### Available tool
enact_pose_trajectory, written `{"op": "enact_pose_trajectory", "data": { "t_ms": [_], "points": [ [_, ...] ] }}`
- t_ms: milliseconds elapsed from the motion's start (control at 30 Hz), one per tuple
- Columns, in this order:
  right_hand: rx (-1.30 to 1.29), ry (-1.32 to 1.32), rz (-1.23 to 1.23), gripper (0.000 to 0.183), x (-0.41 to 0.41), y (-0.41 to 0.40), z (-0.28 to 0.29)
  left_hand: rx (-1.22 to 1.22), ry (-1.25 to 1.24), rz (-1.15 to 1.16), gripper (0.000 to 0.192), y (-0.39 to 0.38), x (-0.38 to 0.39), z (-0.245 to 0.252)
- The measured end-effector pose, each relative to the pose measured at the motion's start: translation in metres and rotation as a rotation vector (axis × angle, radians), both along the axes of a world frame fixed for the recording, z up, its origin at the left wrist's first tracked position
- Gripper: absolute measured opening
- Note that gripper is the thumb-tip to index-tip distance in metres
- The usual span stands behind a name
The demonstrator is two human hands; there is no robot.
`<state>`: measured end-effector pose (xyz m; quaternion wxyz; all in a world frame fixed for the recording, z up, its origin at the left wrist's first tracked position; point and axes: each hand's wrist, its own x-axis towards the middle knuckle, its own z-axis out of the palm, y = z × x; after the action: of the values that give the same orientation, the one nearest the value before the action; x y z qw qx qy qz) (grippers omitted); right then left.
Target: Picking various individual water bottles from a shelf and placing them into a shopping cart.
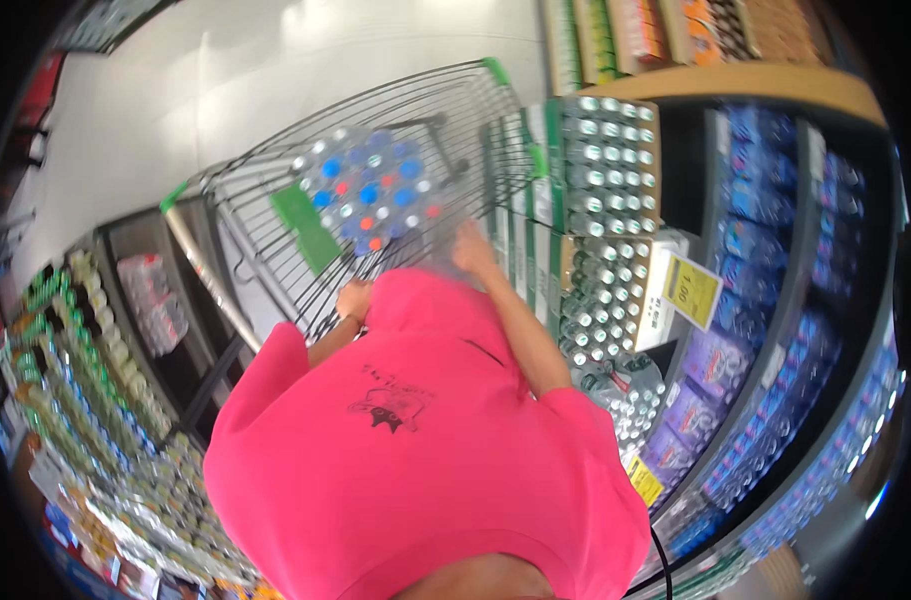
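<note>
My left hand (354, 298) is at the near side of a wire shopping cart (253, 180), its fingers partly hidden by my pink shirt; whether they close on the wire cannot be told. My right hand (472, 249) is over the cart's near right part, beside stacked cases of bottles. It is blurred, with something pale and see-through next to it, so its hold is unclear. Inside the cart stand many clear bottles (369, 193) with blue, red and white caps, grouped together. A green plastic panel (305, 229) is on the cart's left part.
Open cartons of white-capped bottles (609, 165) are stacked right of the cart. Beyond them, shelves hold blue-wrapped bottle packs (755, 187) and purple packs (714, 364), with a yellow price sign (692, 290). Rows of bottles (110, 337) fill the left side. Pale floor (238, 67) shows ahead.
</note>
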<state>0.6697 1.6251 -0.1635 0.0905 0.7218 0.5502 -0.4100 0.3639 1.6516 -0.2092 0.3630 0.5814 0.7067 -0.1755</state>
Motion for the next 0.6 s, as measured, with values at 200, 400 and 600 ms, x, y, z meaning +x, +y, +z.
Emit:
{"op": "enact_pose_trajectory", "data": {
  "t_ms": [200, 400, 600],
  "points": [
    [0.415, 0.032, -0.114, 0.037, -0.002, -0.015, -0.042, 0.046, -0.069, -0.170, 0.044, -0.001, -0.020, -0.047],
    [0.220, 0.424, -0.462, 0.033, 0.036, -0.042, -0.010, 0.066, -0.081, -0.359, 0.045, 0.019, 0.008, -0.068],
    [0.515, 0.595, -0.698, 0.029, 0.074, -0.159, 0.031, 0.233, -0.294, -0.444, 0.045, 0.040, 0.121, -0.062]
  ]
}}
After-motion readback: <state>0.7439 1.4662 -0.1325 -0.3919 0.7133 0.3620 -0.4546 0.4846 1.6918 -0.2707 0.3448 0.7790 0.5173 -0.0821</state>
